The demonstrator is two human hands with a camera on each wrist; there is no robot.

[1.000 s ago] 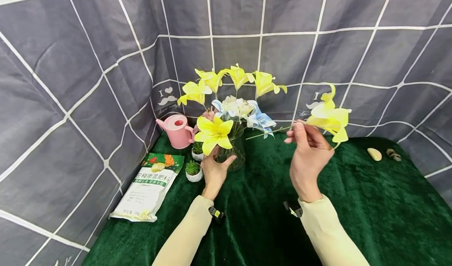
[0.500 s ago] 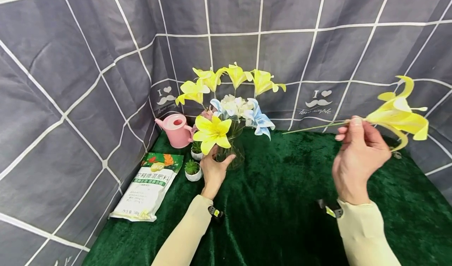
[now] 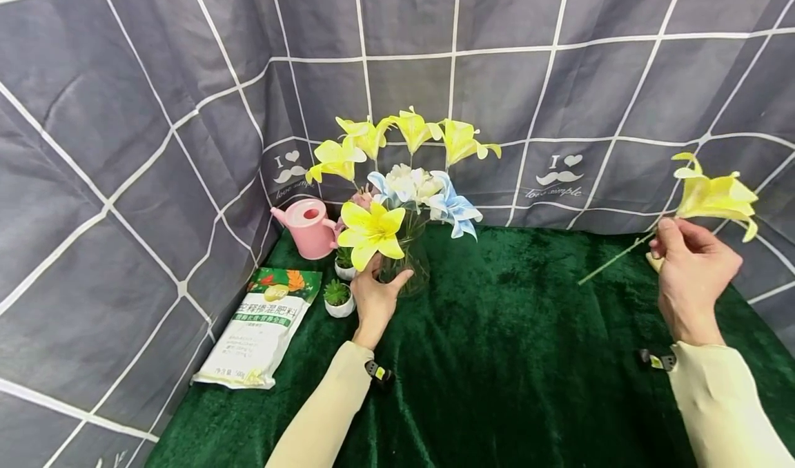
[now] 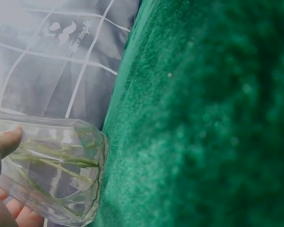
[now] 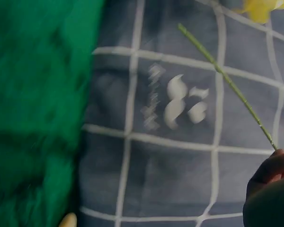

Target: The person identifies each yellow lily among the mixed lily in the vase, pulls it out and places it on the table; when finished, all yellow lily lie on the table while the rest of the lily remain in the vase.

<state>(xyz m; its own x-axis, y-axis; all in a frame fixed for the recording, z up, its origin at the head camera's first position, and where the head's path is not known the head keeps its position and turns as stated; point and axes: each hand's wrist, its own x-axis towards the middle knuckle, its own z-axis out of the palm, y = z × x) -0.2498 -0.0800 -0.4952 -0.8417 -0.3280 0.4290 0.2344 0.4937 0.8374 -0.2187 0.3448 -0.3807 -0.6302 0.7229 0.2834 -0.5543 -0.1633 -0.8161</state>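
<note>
My left hand (image 3: pixel 375 304) holds a clear glass vase (image 3: pixel 419 264) low on its left side. In the left wrist view the thumb (image 4: pixel 9 140) lies on one side of the glass, with the other fingers beneath; green stems (image 4: pixel 61 168) show inside. Yellow lilies (image 3: pixel 374 235), white blooms (image 3: pixel 411 183) and blue lilies (image 3: pixel 456 207) fill the vase. Far to the right, my right hand (image 3: pixel 698 278) pinches a single yellow lily (image 3: pixel 717 195) just below its bloom. Its bare stem (image 5: pixel 236 92) points left and down, apart from the vase.
Left of the vase stand a pink watering can (image 3: pixel 310 232) and small potted succulents (image 3: pixel 338 297). A white-and-green printed bag (image 3: pixel 263 333) lies in front of them. Dark green cloth (image 3: pixel 497 357) covers the table, and a grey checked curtain (image 3: pixel 509 12) hangs behind.
My right hand has carried the yellow lily away from the vase to the far right, its stem now slanting down. The left hand stays on the vase.
</note>
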